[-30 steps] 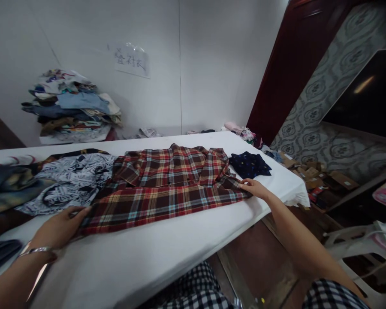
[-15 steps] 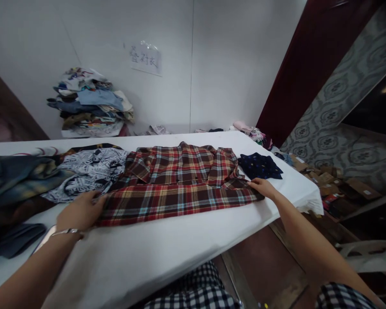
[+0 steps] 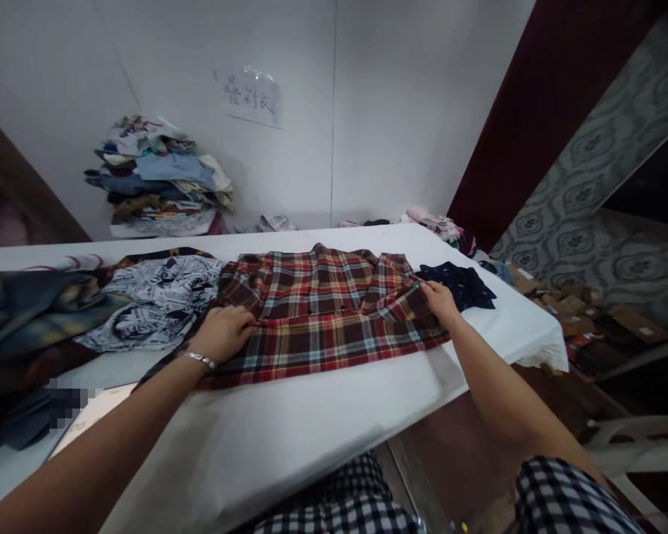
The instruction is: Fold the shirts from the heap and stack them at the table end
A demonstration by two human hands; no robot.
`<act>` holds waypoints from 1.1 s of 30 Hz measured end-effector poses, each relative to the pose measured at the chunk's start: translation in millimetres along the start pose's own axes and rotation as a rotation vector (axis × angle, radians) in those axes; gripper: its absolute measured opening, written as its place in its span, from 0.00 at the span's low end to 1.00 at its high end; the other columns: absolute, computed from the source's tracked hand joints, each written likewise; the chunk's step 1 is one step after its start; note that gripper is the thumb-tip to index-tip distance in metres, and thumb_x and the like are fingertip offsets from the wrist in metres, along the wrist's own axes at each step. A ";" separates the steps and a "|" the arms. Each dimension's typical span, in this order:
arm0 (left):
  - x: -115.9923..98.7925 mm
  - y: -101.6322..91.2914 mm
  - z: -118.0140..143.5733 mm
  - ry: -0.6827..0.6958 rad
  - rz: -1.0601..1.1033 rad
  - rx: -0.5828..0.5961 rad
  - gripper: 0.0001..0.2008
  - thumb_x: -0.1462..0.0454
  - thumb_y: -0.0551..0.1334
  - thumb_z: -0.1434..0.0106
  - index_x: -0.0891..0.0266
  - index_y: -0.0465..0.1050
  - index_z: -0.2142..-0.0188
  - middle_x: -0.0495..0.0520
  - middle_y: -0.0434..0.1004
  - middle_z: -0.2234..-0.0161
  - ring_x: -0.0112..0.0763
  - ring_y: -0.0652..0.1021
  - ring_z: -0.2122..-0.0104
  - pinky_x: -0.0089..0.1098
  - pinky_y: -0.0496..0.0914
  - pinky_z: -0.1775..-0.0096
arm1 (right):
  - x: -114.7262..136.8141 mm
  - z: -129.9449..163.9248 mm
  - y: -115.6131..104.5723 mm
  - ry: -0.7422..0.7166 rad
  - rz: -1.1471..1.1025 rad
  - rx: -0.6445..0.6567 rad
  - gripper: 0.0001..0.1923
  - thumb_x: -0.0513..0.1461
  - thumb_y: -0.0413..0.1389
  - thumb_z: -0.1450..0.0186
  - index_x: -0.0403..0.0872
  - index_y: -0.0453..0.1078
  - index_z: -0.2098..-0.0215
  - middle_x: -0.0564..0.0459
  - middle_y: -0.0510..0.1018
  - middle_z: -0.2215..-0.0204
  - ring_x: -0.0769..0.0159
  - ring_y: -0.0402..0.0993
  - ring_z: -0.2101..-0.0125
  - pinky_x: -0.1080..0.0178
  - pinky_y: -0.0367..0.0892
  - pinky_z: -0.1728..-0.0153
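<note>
The red plaid shirt (image 3: 323,319) lies flat on the white tabletop (image 3: 312,437), stretched between the left hand (image 3: 226,332), fingers curled onto its left part, and the right hand (image 3: 437,298), fingers pinching its right edge

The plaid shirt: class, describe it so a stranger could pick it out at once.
On the long white table, the plaid shirt lies flat in the middle, left hand and right hand on it. Only it has red checks; its neighbours are a black-and-white printed garment and a dark blue spotted cloth.
</note>
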State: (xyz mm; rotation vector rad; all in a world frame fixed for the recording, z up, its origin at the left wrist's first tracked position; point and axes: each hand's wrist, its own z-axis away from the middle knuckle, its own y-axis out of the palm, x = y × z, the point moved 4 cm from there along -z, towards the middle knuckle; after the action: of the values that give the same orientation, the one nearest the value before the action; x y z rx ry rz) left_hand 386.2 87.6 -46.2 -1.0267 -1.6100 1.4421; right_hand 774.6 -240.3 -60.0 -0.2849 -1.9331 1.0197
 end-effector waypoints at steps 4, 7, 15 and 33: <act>13.0 3.7 1.4 -0.072 -0.035 0.044 0.15 0.62 0.52 0.41 0.62 0.76 0.61 0.61 0.77 0.56 0.45 0.75 0.54 0.41 0.65 0.52 | -9.9 1.1 12.1 0.040 0.013 0.061 0.16 0.47 0.52 0.37 0.46 0.74 0.74 0.51 0.78 0.76 0.63 0.72 0.72 0.65 0.63 0.71; 23.3 12.2 7.9 -0.131 -0.052 0.077 0.15 0.64 0.53 0.43 0.61 0.75 0.61 0.61 0.77 0.54 0.46 0.74 0.51 0.44 0.65 0.50 | -19.1 7.6 17.0 0.055 0.037 0.102 0.13 0.45 0.54 0.39 0.47 0.73 0.77 0.52 0.77 0.79 0.64 0.71 0.75 0.65 0.63 0.71; 48.8 14.0 34.9 -0.419 0.005 0.034 0.27 0.55 0.45 0.35 0.67 0.65 0.43 0.69 0.70 0.44 0.53 0.70 0.45 0.51 0.64 0.48 | -23.0 18.5 10.6 0.104 0.082 0.031 0.16 0.47 0.50 0.35 0.48 0.71 0.75 0.49 0.78 0.73 0.61 0.73 0.67 0.65 0.62 0.66; 37.3 71.7 62.7 -0.191 -0.016 -0.038 0.27 0.59 0.47 0.38 0.60 0.70 0.44 0.60 0.62 0.37 0.47 0.61 0.37 0.50 0.57 0.40 | -16.1 -63.1 10.4 0.287 -0.104 0.028 0.16 0.48 0.61 0.42 0.42 0.75 0.68 0.46 0.77 0.75 0.58 0.75 0.71 0.61 0.69 0.73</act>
State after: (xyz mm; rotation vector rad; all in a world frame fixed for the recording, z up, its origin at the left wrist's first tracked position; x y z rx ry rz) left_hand 320.4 99.5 -123.7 -0.9176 -1.7826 1.5428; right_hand 832.4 -208.5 -61.8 -0.2946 -1.6559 0.8852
